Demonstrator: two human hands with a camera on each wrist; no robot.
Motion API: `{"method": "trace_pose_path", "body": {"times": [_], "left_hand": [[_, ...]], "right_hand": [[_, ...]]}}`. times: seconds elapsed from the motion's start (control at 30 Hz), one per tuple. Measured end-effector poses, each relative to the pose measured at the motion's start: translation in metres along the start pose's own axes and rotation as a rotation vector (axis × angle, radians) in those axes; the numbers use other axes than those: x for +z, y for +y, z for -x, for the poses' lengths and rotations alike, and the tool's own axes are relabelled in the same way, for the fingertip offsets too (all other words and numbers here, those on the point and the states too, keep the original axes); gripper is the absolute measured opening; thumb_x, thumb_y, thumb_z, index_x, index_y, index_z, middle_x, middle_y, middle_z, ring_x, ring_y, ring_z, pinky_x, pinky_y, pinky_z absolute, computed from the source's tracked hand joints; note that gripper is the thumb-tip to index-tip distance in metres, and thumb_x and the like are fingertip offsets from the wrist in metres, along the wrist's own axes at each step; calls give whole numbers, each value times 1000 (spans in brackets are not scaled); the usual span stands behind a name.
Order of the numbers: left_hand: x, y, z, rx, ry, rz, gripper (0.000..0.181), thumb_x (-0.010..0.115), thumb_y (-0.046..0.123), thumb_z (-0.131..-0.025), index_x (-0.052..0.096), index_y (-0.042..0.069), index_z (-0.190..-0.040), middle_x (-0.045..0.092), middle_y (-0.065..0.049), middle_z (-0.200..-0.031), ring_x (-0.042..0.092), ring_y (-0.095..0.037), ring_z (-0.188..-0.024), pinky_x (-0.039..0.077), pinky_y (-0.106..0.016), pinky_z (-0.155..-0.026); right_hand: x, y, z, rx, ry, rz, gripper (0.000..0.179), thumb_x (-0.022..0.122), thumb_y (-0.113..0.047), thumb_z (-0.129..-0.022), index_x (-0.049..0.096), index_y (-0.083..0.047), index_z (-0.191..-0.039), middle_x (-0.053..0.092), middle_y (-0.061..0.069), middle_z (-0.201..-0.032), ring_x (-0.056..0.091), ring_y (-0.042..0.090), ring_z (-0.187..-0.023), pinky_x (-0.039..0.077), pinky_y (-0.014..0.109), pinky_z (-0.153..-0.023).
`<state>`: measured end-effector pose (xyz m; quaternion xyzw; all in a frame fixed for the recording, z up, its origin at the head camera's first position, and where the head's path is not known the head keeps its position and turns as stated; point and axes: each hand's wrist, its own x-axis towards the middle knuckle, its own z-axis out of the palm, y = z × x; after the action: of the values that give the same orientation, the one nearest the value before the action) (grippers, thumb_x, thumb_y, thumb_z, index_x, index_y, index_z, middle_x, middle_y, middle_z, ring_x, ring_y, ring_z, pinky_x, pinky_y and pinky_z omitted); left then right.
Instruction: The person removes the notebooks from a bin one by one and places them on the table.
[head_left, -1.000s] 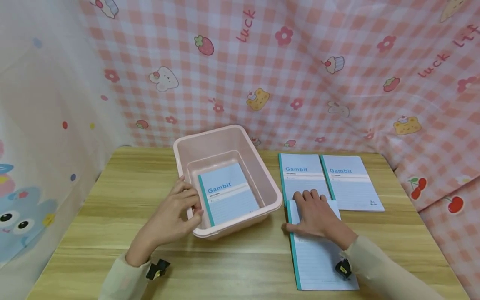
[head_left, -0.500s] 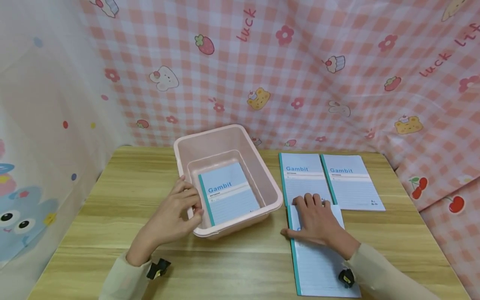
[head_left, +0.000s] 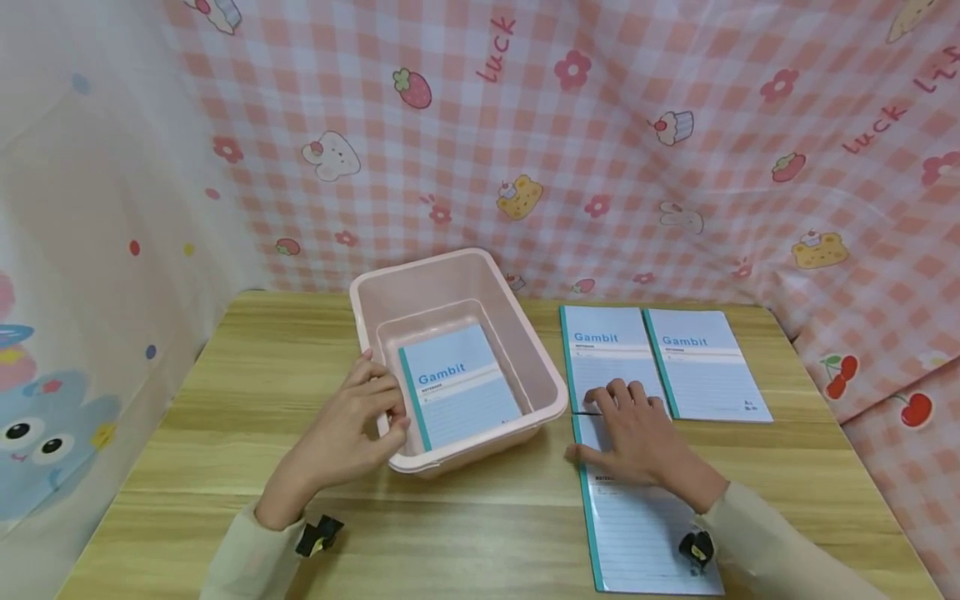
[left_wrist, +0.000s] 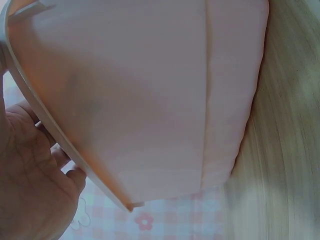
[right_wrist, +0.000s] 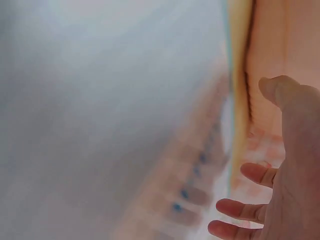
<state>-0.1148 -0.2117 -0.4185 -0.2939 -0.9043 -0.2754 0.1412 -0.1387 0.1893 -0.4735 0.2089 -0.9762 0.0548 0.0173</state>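
Note:
A pale pink plastic bin stands on the table, and a Gambit notebook lies flat inside it. My left hand holds the bin's near left rim; in the left wrist view its fingers reach over the edge. My right hand is spread over the top part of the nearest notebook, thumb beside its green spine. The fingers reach up to the lower edge of another notebook. In the right wrist view the fingers are parted over the pale cover.
A further notebook lies at the back right, side by side with the back left one. The wooden table ends at a pink checked cloth behind and white cloth at left.
The nearest notebook has slid slightly toward me, baring the lower edge of the one behind it. My right hand has loosened slightly over it; my left hand stays at the bin rim.

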Motion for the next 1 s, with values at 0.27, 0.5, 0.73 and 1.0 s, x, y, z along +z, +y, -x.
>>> {"method": "trace_pose_path", "body": {"times": [0.27, 0.5, 0.73, 1.0], "left_hand": [[0, 1, -2, -8, -11, 9, 19, 68, 15, -79, 53, 24, -72, 59, 13, -81, 48, -13, -106, 17, -52, -133], [0, 1, -2, -8, -10, 8, 19, 67, 15, -79, 52, 24, -72, 59, 13, -81, 48, -13, -106, 18, -53, -132], [0, 2, -2, -3, -6, 9, 19, 67, 15, -79, 52, 24, -71, 58, 13, -79, 49, -14, -106, 18, -51, -132], [-1, 2, -1, 4, 7, 18, 20, 67, 13, -78, 52, 24, -71, 55, 13, -77, 49, -14, -106, 21, -56, -130]], "right_hand": [[-25, 12, -12, -21, 21, -54, 79, 61, -70, -87, 49, -16, -144, 43, 20, -153, 40, 44, -139, 39, 69, -110], [-46, 19, -25, -13, -5, -83, 81, 57, -69, -91, 40, -21, -153, 27, 20, -164, 24, 46, -150, 21, 74, -118], [-74, 18, -44, -11, -5, -105, 79, 57, -66, -92, 37, -21, -155, 18, 17, -168, 16, 45, -154, 15, 74, -119], [-97, 7, -65, -49, 24, -126, 86, 56, -68, -92, 27, -22, -159, 16, 16, -169, 14, 42, -155, 14, 70, -120]]}}
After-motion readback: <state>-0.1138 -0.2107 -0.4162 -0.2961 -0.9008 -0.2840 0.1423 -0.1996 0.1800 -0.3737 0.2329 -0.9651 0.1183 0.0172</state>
